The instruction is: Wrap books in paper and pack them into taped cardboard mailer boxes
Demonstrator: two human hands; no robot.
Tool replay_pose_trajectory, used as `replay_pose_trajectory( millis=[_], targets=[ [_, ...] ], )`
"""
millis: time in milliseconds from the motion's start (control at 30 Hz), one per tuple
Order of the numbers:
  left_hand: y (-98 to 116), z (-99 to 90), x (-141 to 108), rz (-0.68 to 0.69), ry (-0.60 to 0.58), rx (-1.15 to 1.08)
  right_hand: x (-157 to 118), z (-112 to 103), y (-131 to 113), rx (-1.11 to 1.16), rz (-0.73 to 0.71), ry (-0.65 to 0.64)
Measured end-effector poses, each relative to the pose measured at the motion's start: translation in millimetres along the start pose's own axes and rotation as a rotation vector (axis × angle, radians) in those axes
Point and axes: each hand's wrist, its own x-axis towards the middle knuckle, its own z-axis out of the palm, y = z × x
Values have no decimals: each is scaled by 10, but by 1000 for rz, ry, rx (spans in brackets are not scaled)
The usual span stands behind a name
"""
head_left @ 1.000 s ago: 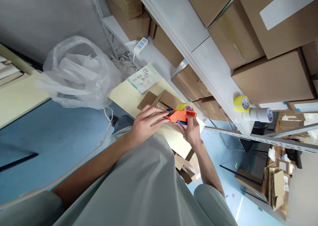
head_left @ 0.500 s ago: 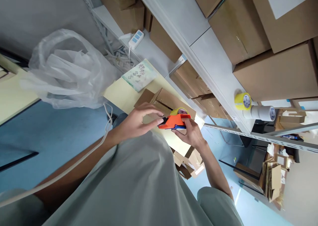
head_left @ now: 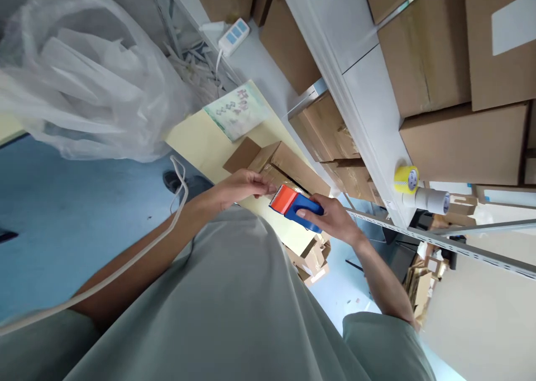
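Note:
An orange and blue tape dispenser [head_left: 295, 206] is gripped by its blue handle in my right hand [head_left: 335, 219], its toothed edge facing left. My left hand [head_left: 248, 188] is closed in a pinch just left of that edge; what lies between its fingertips is too small to make out. Under and beyond both hands, a cardboard box [head_left: 293, 167] with one flap folded out rests on the pale yellow table [head_left: 196, 141]. The roll of tape is hidden from view.
A printed sheet [head_left: 238, 113] lies at the table's far end. A plastic bag [head_left: 100, 85] bulges at the left. Shelves on the right hold cartons [head_left: 469, 141], a yellow tape roll [head_left: 406, 179] and white rolls [head_left: 433, 200]. A white cable [head_left: 138, 252] crosses my left arm.
The dispenser has turned in my right hand, showing its blue handle. My left thumb and fingers have come together from an open spread. The view has shifted.

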Motion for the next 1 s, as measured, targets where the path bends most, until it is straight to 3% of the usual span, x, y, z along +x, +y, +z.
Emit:
replay_pose_trajectory(
  millis=[100, 233, 333, 433, 633, 800, 1000],
  targets=[
    [60, -91, 77, -36, -76, -64, -65, -315, -145, -92, 64, -66],
    [98, -476, 297, -19, 95, -115, -216, -788, -278, -194, 181, -112],
    [31, -729, 512, -75, 92, -162, -275, -980, -401, -178, 247, -79],
    [-95, -779, 707, -133, 68, -208, -243, -997, -587, -177, 254, -17],
    [-347, -691, 968, -210, 58, -234, -56, -920, -943, -249, 260, 71],
    [-517, -595, 1098, -184, 75, -254, 82, -892, -1060, -296, 258, 81],
    [-598, -440, 1088, -73, 160, -127, 164, -845, -1107, -277, 265, 69]
  ],
)
